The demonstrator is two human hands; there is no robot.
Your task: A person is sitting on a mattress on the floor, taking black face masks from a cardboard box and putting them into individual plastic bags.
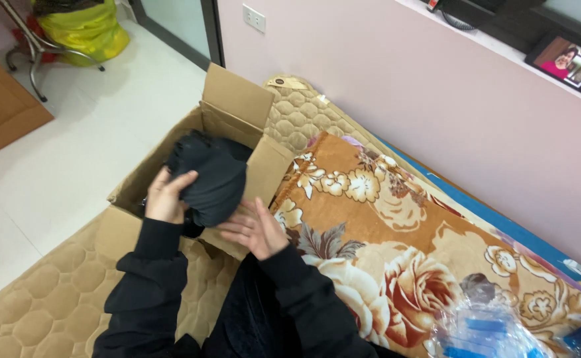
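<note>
A person's left hand grips the near side of a bundle of black fabric, fingers curled over its edge, while the right hand lies open and flat, palm up, under the bundle's lower end, touching it but not closed on it. The bundle sits half inside an open cardboard box, rising above the box's rim; more dark fabric shows below it in the box. Both forearms, in black sleeves, reach forward from the bottom of the view, the left one bent at the wrist and raised against the bundle, the right one angled in lower from the side.

The box rests on a tan quilted mattress pad, its flaps standing up at the far corner and folded out flat toward the person. Just to the right of the box, touching its side wall, lies an orange-brown blanket with a large floral print, spread over the bed; a blue edge runs along the pink wall behind it. At the lower right, on the blanket, sits a clear plastic bag with blue pieces inside. Well apart, on the white tiled floor, a yellow bag stands beside a metal chair leg, and a framed photograph rests on a ledge above the wall.
</note>
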